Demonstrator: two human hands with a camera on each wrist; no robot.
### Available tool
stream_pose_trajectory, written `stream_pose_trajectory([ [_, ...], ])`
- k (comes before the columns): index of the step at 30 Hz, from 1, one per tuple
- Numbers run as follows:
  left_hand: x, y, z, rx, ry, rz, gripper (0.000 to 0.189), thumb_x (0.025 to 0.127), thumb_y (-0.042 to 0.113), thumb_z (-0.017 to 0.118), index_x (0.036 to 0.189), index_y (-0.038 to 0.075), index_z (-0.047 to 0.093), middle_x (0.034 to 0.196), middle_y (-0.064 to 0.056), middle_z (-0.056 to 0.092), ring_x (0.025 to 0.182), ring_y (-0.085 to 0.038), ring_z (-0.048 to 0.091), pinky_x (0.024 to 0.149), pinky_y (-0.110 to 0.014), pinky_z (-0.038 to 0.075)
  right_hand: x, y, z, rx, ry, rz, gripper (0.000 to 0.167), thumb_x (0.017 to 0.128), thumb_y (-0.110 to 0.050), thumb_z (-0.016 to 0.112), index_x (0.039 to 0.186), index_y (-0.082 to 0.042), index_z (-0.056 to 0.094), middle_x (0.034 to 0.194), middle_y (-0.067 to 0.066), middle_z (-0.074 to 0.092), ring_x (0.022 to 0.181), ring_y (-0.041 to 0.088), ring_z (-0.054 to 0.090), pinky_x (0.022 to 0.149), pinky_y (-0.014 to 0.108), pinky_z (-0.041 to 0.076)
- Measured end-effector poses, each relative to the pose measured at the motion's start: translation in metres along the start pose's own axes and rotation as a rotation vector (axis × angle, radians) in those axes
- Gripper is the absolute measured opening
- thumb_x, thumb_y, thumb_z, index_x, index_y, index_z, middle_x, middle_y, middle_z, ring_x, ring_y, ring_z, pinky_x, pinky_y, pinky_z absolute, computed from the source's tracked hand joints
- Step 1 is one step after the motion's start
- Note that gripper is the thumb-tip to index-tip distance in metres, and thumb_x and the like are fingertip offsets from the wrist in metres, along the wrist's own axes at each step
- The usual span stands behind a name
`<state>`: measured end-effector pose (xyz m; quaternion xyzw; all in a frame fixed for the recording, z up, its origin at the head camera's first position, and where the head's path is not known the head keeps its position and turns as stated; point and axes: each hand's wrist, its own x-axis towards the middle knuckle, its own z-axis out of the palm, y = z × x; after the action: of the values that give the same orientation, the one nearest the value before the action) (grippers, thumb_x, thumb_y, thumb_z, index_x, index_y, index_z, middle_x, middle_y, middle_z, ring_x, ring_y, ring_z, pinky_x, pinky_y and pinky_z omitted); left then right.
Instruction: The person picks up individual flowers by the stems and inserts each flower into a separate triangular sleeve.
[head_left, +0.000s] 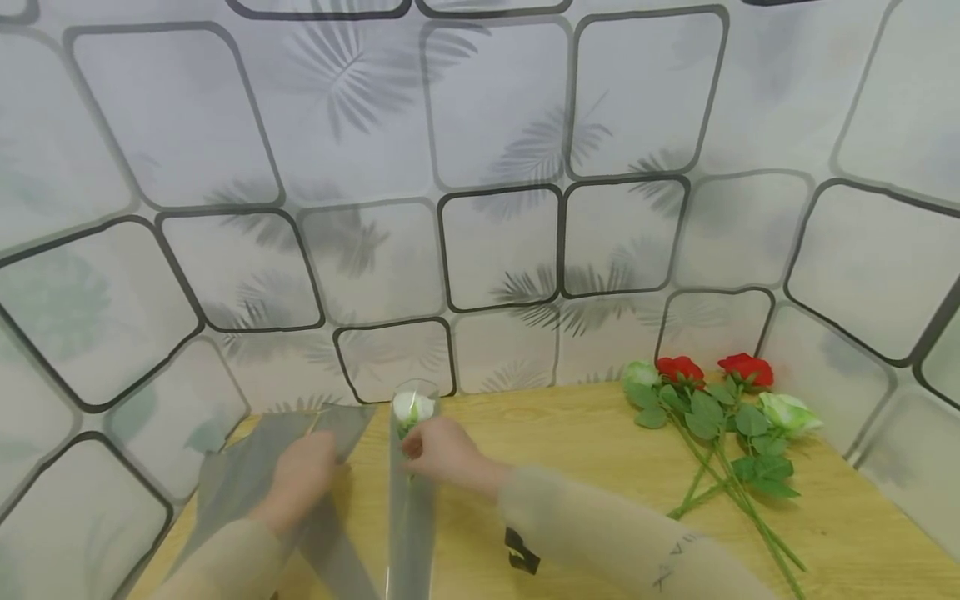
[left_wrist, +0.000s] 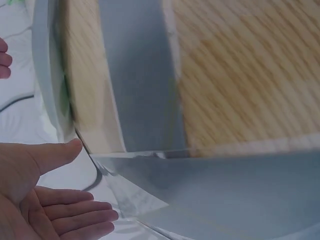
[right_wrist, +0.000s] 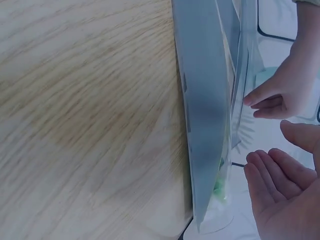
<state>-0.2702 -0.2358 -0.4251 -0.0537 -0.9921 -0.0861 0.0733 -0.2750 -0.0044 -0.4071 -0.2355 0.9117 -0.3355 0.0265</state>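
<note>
A white rose (head_left: 413,408) lies inside a narrow clear-and-grey flower sleeve (head_left: 412,533), its bloom near the sleeve's far end. Over the right side of that sleeve, just below the bloom, is my right hand (head_left: 444,450). Its thumb stands apart from loosely bent fingers in the right wrist view, with nothing between them. My left hand (head_left: 306,473) hovers over more grey sleeves (head_left: 243,475) spread at the left. The left wrist view shows its thumb and fingers (left_wrist: 80,210) extended and holding nothing, beside a sleeve's edge.
On the right of the wooden table (head_left: 570,442) lie red roses (head_left: 746,368) and white-green roses (head_left: 789,413), stems crossing toward the front. A small black piece (head_left: 521,552) shows beneath my right forearm. A patterned wall covering (head_left: 495,250) encloses the back and sides.
</note>
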Motion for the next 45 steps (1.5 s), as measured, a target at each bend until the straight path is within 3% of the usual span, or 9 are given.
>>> stream_pose_trajectory([
  [12, 0.002, -0.012, 0.016, -0.052, -0.102, -0.064, 0.030, 0.085, 0.020, 0.083, 0.077, 0.006, 0.057, 0.074, -0.006, 0.062, 0.065, -0.022, 0.057, 0.058, -0.039, 0.052, 0.002, -0.017, 0.030, -0.044, -0.063, -0.090, 0.026, 0.084, -0.018, 0.090, 0.109, -0.012, 0.082, 0.105, -0.001, 0.083, 0.089, 0.005, 0.073, 0.081, 0.015, 0.057],
  [19, 0.000, -0.011, 0.022, 0.008, -0.045, -0.037, 0.032, 0.083, 0.018, 0.086, 0.078, 0.005, 0.057, 0.075, -0.008, 0.065, 0.066, -0.024, 0.061, 0.060, -0.044, 0.055, 0.003, -0.012, 0.044, -0.127, -0.071, -0.141, 0.022, 0.085, -0.022, 0.089, 0.105, -0.015, 0.083, 0.100, -0.005, 0.083, 0.084, 0.000, 0.069, 0.078, 0.011, 0.052],
  [29, -0.004, -0.004, 0.019, 0.033, -0.004, -0.038, 0.025, 0.079, 0.011, 0.088, 0.074, 0.007, 0.065, 0.073, -0.008, 0.070, 0.065, -0.024, 0.066, 0.062, -0.045, 0.059, 0.006, -0.003, 0.049, -0.118, -0.051, -0.139, 0.024, 0.084, -0.020, 0.089, 0.107, -0.015, 0.083, 0.103, -0.004, 0.083, 0.089, 0.004, 0.072, 0.081, 0.014, 0.055],
  [36, -0.011, -0.002, 0.010, -0.013, 0.022, -0.045, 0.012, 0.081, 0.002, 0.078, 0.074, 0.010, 0.073, 0.075, -0.007, 0.075, 0.062, -0.021, 0.064, 0.058, -0.044, 0.057, 0.004, -0.005, 0.045, -0.107, -0.028, -0.138, 0.022, 0.085, -0.018, 0.089, 0.105, -0.013, 0.083, 0.103, -0.003, 0.083, 0.089, 0.005, 0.074, 0.081, 0.016, 0.058],
  [39, -0.014, 0.003, 0.000, -0.028, 0.030, -0.059, 0.014, 0.083, 0.001, 0.075, 0.074, 0.012, 0.075, 0.075, -0.006, 0.077, 0.061, -0.019, 0.063, 0.057, -0.042, 0.056, 0.004, -0.005, 0.045, -0.077, -0.024, -0.115, 0.023, 0.085, -0.018, 0.089, 0.107, -0.012, 0.082, 0.106, -0.001, 0.083, 0.092, 0.007, 0.076, 0.083, 0.017, 0.059],
  [41, -0.016, 0.007, -0.008, -0.040, 0.037, -0.063, 0.024, 0.087, 0.002, 0.074, 0.065, 0.012, 0.069, 0.067, -0.001, 0.071, 0.057, -0.016, 0.057, 0.052, -0.036, 0.050, 0.004, -0.005, 0.043, -0.044, -0.017, -0.094, 0.024, 0.086, -0.018, 0.088, 0.107, -0.010, 0.082, 0.107, 0.000, 0.083, 0.094, 0.009, 0.077, 0.085, 0.018, 0.060],
  [45, -0.016, 0.012, -0.021, -0.057, 0.057, -0.045, 0.034, 0.093, 0.005, 0.075, 0.061, 0.012, 0.066, 0.060, 0.003, 0.061, 0.055, -0.014, 0.049, 0.051, -0.031, 0.042, 0.005, -0.003, 0.038, 0.078, 0.017, -0.045, 0.023, 0.086, -0.017, 0.087, 0.106, -0.006, 0.082, 0.107, 0.005, 0.084, 0.097, 0.015, 0.079, 0.086, 0.022, 0.062],
])
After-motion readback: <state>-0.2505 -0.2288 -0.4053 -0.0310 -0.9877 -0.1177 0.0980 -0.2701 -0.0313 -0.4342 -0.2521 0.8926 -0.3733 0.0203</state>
